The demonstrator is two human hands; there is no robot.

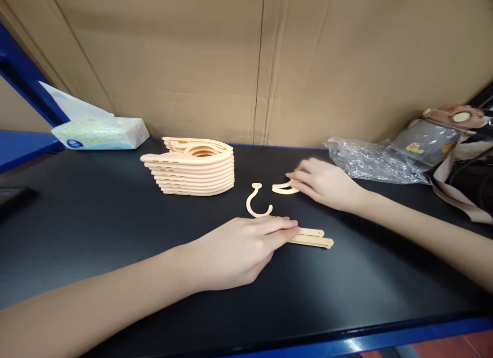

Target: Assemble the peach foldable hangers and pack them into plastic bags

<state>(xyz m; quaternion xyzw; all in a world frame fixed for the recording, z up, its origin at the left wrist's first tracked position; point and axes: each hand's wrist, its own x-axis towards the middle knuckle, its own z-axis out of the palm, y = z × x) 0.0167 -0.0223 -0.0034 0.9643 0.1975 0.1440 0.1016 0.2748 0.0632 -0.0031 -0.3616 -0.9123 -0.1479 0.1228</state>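
Note:
My left hand (242, 250) lies over a pair of cream plastic hanger bars (314, 241), its fingers pressed together on them. Only their right ends show past the fingertips. Farther back, my right hand (325, 182) has its fingers closed on a curved cream hanger piece (283, 188); part of that piece is hidden under the fingers. A loose hanger hook (252, 201) lies on the table between the hands, just behind the left one. To the left stands a neat stack of folded cream hangers (192, 170).
The black table (292, 306) has a blue front edge. A tissue pack (103, 132) lies at the back left. Crumpled clear plastic (373, 160) and a strapped bottle (425, 137) are at the back right. Cardboard (185, 65) stands behind; a dark flat object (15, 199) sits far left.

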